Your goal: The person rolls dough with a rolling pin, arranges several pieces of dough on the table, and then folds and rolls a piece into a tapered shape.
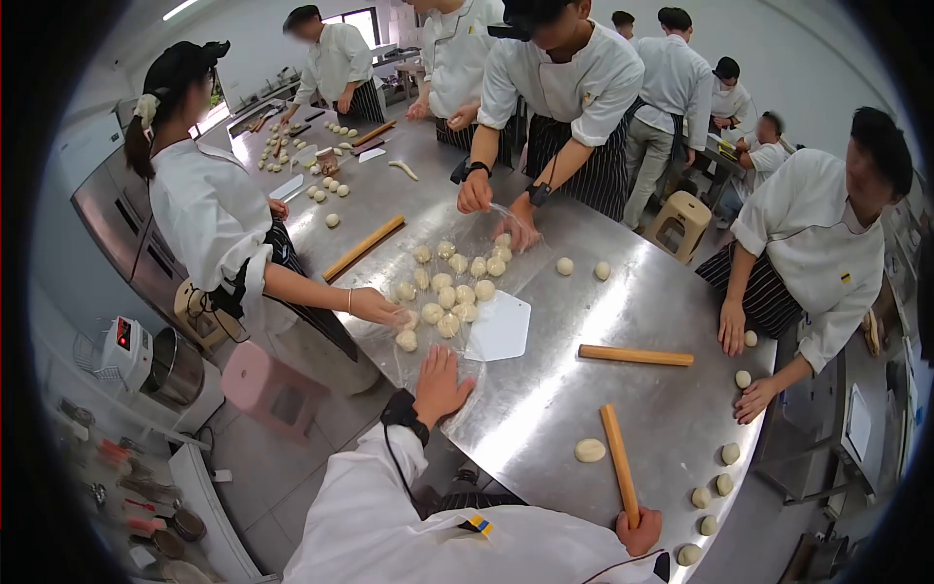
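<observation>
My left hand (443,386) lies with fingers spread on the edge of a clear plastic sheet (457,219), at the near side of the steel table. Just beyond its fingertips are several dough balls (448,326) under the sheet. A white dough scraper (506,328) lies to the right of these balls. My right hand (639,532) is wrapped around the near end of a wooden rolling pin (619,457), which rests on the table. Left of that pin sits a slightly flattened dough piece (590,451).
Another rolling pin (635,355) lies mid-table, and a third (364,248) at the left edge. Several dough balls (725,484) line the right edge. Co-workers' hands touch the plastic at left (377,307) and far side (520,224). A pink stool (268,384) stands at left.
</observation>
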